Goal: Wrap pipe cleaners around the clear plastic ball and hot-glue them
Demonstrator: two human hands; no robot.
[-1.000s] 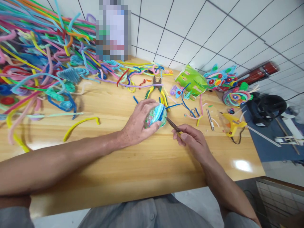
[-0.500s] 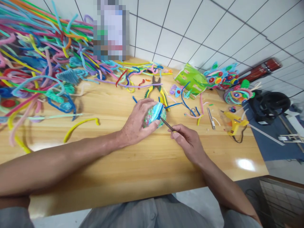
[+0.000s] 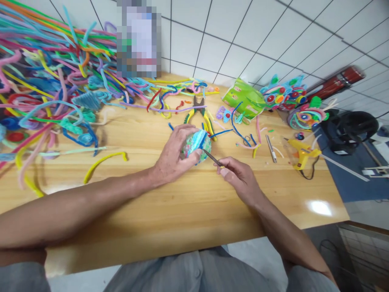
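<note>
My left hand point(image 3: 174, 156) is closed around a round, multicoloured ball point(image 3: 207, 147) with light blue, white and dark blue fuzzy strips across its top. The thumb presses on its near side. Pinched in my right hand point(image 3: 237, 176) is a thin dark pointed tool point(image 3: 212, 157); its tip touches the ball by the dark blue strip, beside my left thumb. Whether the tool has one blade or two I cannot tell. Just beyond the ball lie pliers point(image 3: 199, 106) with yellow and green handles, their far ends partly hidden behind it. A blue pipe cleaner point(image 3: 221, 133) lies to the ball's right.
Pipe cleaners point(image 3: 60, 85) pile up at the left. A green packet point(image 3: 243, 99), decorated craft pieces point(image 3: 306, 115), a utility knife point(image 3: 271, 149) and a yellow glue gun point(image 3: 302, 153) lie on the right of the wooden table point(image 3: 170, 215). A red flask point(image 3: 337, 85) stands behind.
The view has shifted slightly. Both hands keep their hold, and the tool's tip stays at the dark blue strip on the ball, with little visible movement.
</note>
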